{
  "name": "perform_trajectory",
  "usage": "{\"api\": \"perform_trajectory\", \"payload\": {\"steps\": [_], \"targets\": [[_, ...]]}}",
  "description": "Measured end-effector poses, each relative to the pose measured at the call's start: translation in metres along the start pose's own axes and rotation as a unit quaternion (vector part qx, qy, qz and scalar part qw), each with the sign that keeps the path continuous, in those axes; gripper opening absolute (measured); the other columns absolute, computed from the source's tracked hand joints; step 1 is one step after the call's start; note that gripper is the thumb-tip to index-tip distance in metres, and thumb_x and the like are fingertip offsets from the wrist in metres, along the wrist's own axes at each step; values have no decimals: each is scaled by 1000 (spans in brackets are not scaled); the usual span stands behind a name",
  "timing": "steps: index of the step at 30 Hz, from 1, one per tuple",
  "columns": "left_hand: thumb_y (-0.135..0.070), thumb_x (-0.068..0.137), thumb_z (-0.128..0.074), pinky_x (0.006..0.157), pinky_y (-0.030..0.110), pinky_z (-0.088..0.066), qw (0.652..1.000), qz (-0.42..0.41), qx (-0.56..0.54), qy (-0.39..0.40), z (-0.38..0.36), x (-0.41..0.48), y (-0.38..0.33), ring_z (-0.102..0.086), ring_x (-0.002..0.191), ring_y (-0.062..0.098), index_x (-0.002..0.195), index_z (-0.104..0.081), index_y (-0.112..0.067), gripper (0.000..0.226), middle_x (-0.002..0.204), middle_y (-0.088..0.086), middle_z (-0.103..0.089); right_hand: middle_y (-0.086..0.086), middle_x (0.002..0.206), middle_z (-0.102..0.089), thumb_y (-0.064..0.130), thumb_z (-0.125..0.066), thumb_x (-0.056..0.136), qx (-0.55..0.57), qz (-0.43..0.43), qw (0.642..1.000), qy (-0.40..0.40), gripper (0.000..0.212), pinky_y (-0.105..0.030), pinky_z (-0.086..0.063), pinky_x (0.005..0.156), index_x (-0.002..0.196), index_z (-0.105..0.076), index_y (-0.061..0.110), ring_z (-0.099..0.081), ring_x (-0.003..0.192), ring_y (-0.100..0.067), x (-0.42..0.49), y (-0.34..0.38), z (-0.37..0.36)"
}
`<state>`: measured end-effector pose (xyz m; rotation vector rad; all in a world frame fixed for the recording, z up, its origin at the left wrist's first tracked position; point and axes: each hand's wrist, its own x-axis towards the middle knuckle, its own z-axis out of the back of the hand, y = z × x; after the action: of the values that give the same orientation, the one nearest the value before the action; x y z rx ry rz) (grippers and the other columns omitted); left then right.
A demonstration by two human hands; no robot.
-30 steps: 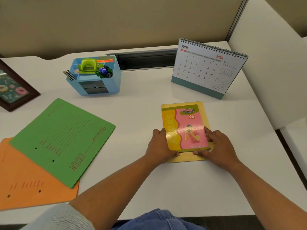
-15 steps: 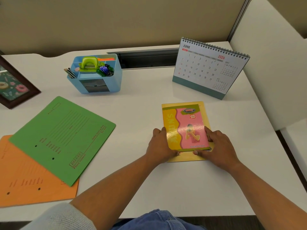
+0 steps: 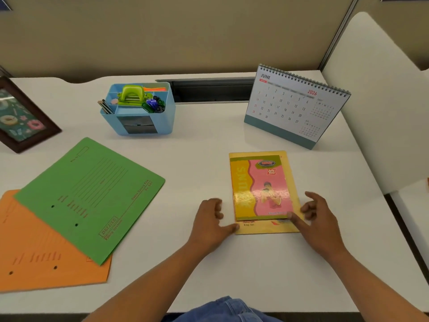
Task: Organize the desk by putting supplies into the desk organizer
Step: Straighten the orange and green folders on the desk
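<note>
Released notebooks (image 3: pixel 262 191) | left hand (image 3: pixel 209 220), right hand (image 3: pixel 319 217) slack, empty, flanking them

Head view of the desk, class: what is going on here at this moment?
A person at a white desk has open hands either side of two stacked notebooks. The left hand touches the lower book's near-left corner; the right hand touches its near-right edge; neither grips. The blue organizer behind holds a green hole punch and pencils.
</note>
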<state>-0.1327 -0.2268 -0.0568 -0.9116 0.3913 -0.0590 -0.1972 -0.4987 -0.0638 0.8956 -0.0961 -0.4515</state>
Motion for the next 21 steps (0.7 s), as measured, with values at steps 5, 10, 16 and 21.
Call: {"api": "perform_trajectory", "payload": {"steps": [5, 10, 16, 21], "targets": [[-29, 76, -80, 62, 15, -46, 998, 45, -44, -12, 26, -48, 39, -55, 65, 2, 79, -59, -19, 23, 79, -3, -62, -1, 71, -55, 13, -83, 72, -45, -20, 999, -17, 41, -20, -41, 58, 87, -47, 24, -52, 61, -16, -43, -3, -4], [-29, 79, -78, 58, 17, -43, 981, 121, -147, 24, 52, -81, 53, -52, 58, 4, 76, -64, -18, 18, 62, -9, -61, -2, 51, -52, 8, -79, 76, -61, -32, 997, 26, 35, -7, -35, 54, 69, -51, 28, -48, 54, -7, -73, 23, -15], [-24, 81, -76, 60, 15, -44, 957, 158, -230, -81, 105, -106, 73, -56, 61, 1, 91, -67, -20, 14, 82, -5, -68, 3, 54, -61, 62, -57, 69, -39, 26, 988, 144, 27, -12, -40, 55, 67, -61, 36, -57, 54, -14, -79, 100, -64], [-21, 86, -72, 64, 16, -47, 900, 237, -264, -255, 165, -115, 101, -60, 83, 7, 103, -59, -24, 21, 102, -7, -61, 19, 85, -67, 28, -74, 84, -64, 147, 959, 232, 12, -9, -45, 63, 84, -66, 36, -62, 82, 3, -44, 180, -141]]}}
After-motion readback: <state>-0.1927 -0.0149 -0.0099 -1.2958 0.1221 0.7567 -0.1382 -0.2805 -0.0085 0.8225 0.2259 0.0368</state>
